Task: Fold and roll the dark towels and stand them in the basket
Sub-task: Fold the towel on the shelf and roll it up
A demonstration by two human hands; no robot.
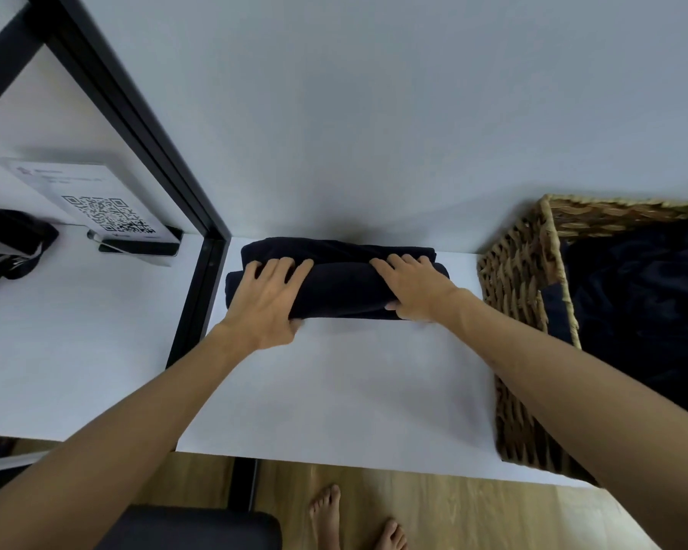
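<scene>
A dark navy towel (pixel 342 281) lies as a thick roll across the white table (pixel 334 391), close to the wall, with a short flat strip of it still showing behind the roll. My left hand (pixel 269 301) grips the roll's left end, fingers over the top and thumb under the near edge. My right hand (pixel 412 289) grips the right end the same way. A woven wicker basket (pixel 517 295) stands at the right of the table, and dark towels (pixel 644 303) lie inside it.
A black metal frame post (pixel 199 295) rises just left of the towel. Beyond it stand a QR code sign (pixel 112 216) and a dark object (pixel 13 248). The table's front edge is near me, with a dark stool (pixel 199 529) and wooden floor below.
</scene>
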